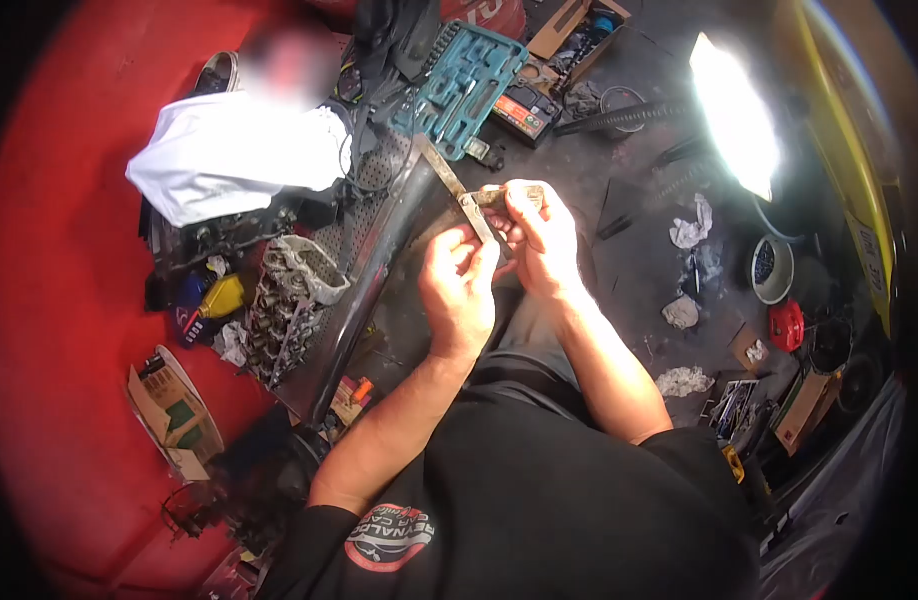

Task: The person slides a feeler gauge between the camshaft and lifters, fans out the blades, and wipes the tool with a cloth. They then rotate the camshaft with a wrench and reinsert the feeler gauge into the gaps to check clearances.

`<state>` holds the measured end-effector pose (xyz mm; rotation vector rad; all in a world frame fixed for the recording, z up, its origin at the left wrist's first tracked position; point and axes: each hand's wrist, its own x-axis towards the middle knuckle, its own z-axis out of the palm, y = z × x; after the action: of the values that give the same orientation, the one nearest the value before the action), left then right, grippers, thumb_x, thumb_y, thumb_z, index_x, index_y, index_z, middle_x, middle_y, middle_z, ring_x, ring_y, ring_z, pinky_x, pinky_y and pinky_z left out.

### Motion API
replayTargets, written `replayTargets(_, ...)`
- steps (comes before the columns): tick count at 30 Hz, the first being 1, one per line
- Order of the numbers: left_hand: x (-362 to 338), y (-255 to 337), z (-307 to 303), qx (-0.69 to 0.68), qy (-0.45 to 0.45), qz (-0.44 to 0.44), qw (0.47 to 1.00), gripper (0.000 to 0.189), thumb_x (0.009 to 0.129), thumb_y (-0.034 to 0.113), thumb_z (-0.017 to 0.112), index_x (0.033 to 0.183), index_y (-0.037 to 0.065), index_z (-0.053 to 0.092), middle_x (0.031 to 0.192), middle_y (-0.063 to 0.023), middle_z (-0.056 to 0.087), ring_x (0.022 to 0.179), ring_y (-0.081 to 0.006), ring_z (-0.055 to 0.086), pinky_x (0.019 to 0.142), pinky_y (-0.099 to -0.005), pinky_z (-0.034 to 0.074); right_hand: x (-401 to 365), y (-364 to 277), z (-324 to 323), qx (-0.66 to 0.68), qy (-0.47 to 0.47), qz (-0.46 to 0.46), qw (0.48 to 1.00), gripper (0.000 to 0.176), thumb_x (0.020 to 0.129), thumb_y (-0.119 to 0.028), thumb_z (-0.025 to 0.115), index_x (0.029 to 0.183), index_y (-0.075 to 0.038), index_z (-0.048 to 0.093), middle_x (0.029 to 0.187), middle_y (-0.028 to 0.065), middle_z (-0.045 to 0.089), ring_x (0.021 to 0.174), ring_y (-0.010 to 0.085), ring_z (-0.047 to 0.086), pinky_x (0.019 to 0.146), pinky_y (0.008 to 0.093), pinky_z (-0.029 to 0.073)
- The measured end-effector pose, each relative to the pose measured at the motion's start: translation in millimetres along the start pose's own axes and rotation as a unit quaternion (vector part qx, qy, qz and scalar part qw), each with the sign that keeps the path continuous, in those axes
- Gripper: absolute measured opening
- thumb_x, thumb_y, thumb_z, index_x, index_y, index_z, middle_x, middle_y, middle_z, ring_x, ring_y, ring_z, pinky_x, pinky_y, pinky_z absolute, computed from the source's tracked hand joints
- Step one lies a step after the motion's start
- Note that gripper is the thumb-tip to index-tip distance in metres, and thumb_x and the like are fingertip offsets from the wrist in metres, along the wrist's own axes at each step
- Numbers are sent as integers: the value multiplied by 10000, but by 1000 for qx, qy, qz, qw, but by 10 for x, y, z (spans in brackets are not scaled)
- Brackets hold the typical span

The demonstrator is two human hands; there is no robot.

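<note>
Both hands are raised in front of my body around a worn feeler gauge (443, 172), whose narrow metal strips spread from a pivot. My left hand (459, 290) pinches the lower end of one strip between thumb and fingers. The other part of the gauge lies in the closed fingers of my right hand (544, 240). One long blade points up and left, past the edge of a metal bench (379, 265). To the left, on the bench, sits a dirty cylinder head (279, 315).
A teal socket case (464, 85) lies open beyond my hands, beside a car battery (524, 112). A bright work lamp (736, 115) glares at right. A white cloth (234, 155) covers parts at left. Crumpled paper (691, 222) and a white bucket (772, 268) are on the floor.
</note>
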<state>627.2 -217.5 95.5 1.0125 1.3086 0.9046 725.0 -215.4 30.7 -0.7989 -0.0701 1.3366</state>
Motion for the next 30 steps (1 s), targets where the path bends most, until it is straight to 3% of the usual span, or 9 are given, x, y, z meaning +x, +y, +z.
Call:
replayTargets(2, 136, 25, 150, 18, -11, -40, 999, 336, 901, 11, 620, 1198, -88, 500, 996, -141, 674, 800, -171, 676, 690, -296, 595, 219, -75, -140, 15, 20, 5, 1000, 194, 916, -179, 674, 1029, -42, 596, 1001, 50, 641, 815, 100, 590, 701, 250, 499)
replayTargets(6, 377, 289, 247, 178, -172, -183, 952, 347, 859, 129, 709, 1125, -50, 577, 754, -109, 690, 642, -132, 649, 579, -265, 515, 543, -342, -383, -32, 58, 14, 998, 144, 916, -176, 669, 959, -50, 614, 908, 2, 576, 814, 98, 558, 747, 276, 489)
replayTargets(9, 585, 534, 456, 396, -150, -37, 905, 248, 876, 75, 688, 1096, -17, 621, 803, -79, 675, 653, -131, 637, 580, -250, 525, 771, -417, -640, 4, -5, 55, 998, 227, 963, -242, 611, 1039, -29, 587, 950, 48, 576, 840, 160, 595, 703, 323, 542)
replayTargets(11, 794, 679, 670, 473, -49, 76, 876, 296, 848, 82, 728, 1122, 9, 642, 829, -76, 668, 661, -111, 596, 602, -251, 481, 858, -610, -575, 107, -46, 132, 984, 285, 981, -277, 584, 1093, -15, 563, 965, 76, 577, 859, 195, 616, 679, 348, 569)
replayTargets(15, 1359, 654, 820, 587, -60, 292, 753, 555, 798, 35, 727, 1325, 52, 554, 1190, -157, 613, 1081, -275, 573, 957, -381, 449, 975, -744, -626, 114, -89, 124, 982, 368, 1019, -344, 487, 1148, -3, 529, 994, 157, 616, 882, 263, 652, 682, 384, 586)
replayTargets(16, 1428, 649, 816, 579, -88, 286, 758, 600, 784, 38, 725, 1350, 50, 527, 1250, -178, 583, 1182, -348, 502, 1047, -431, 381, 994, -734, -689, 122, -87, 126, 981, 409, 1012, -385, 481, 1188, -18, 523, 1142, 197, 619, 999, 273, 633, 644, 385, 581)
replayTargets(23, 1430, 704, 989, 588, -140, 329, 726, 568, 733, 51, 745, 1277, 31, 581, 1216, -152, 605, 1180, -339, 497, 1039, -437, 387, 1075, -880, -821, 134, -140, 121, 973, 405, 1022, -369, 457, 1150, 7, 535, 1114, 209, 628, 919, 267, 660, 609, 349, 582)
replayTargets(24, 1459, 674, 994, 576, -146, 342, 728, 519, 724, 99, 713, 1230, 57, 606, 1103, -94, 641, 1152, -303, 509, 1050, -462, 287, 1071, -900, -805, 129, -139, 123, 974, 401, 1022, -365, 460, 1138, 10, 541, 1092, 200, 636, 888, 255, 663, 591, 340, 579)
replayTargets(30, 1620, 743, 1226, 583, -317, 224, 714, 427, 749, 165, 723, 1164, 85, 662, 968, -60, 676, 1005, -241, 584, 961, -408, 368, 1049, -1041, -815, -4, -94, 167, 982, 360, 1014, -348, 499, 1043, -1, 592, 926, 124, 662, 687, 178, 654, 497, 291, 551)
